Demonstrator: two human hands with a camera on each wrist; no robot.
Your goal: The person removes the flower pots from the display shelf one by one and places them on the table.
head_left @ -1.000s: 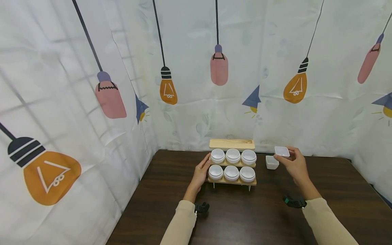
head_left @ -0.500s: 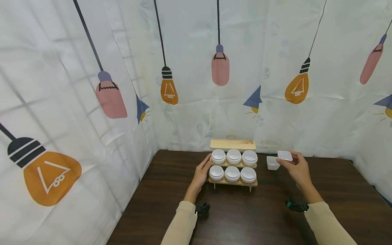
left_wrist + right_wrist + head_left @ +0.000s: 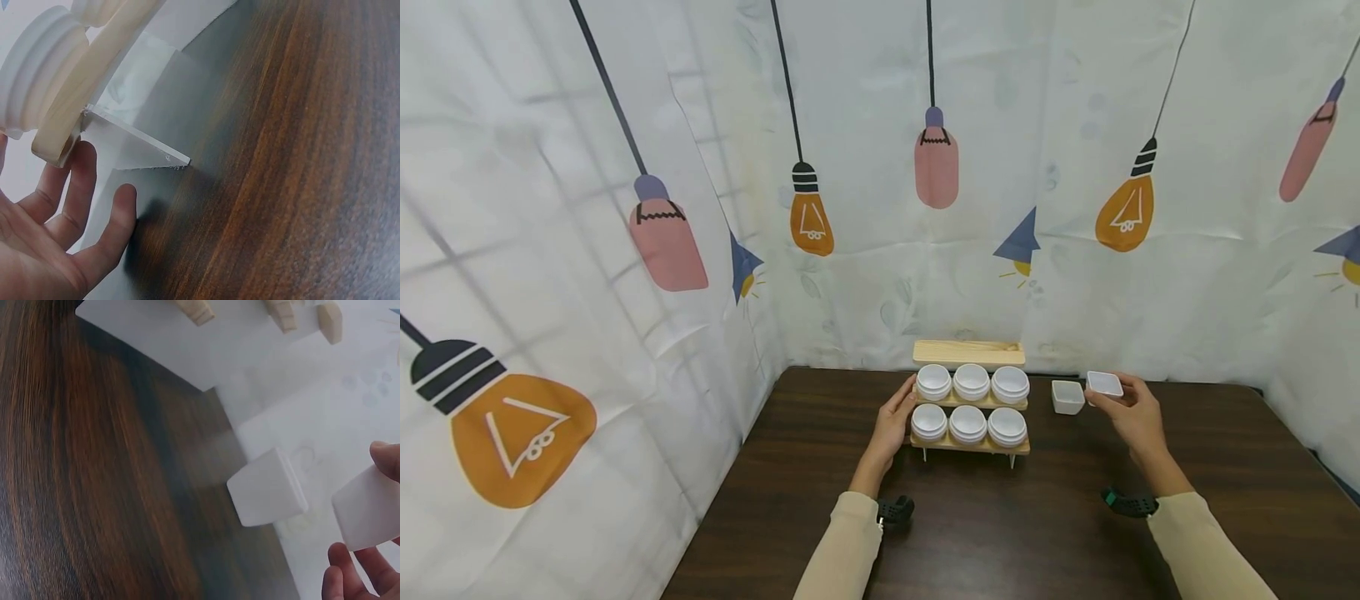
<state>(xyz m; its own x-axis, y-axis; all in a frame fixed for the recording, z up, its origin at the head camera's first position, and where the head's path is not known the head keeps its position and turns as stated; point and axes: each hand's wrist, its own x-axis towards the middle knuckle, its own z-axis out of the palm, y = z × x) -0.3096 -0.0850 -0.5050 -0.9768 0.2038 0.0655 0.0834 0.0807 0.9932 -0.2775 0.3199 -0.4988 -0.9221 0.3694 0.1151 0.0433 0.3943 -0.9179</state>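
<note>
A white square cup (image 3: 1104,384) sits pinched between thumb and fingers of the right hand (image 3: 1138,422), mouth up, toward the back of the table (image 3: 992,517); whether its base touches the wood I cannot tell. A second square cup (image 3: 1067,398) stands upright on the table just to its left, a small gap between them. Further left is a three-tier wooden rack (image 3: 967,354), with three white round bowls (image 3: 967,423) on its middle tier and three on its lowest. The left hand (image 3: 890,423) touches the rack's left end, fingers spread and loosely bent; its thumb is unclear, so I cannot tell whether it grips. Behind hangs a pale cloth (image 3: 865,292) printed with lamps.
</note>
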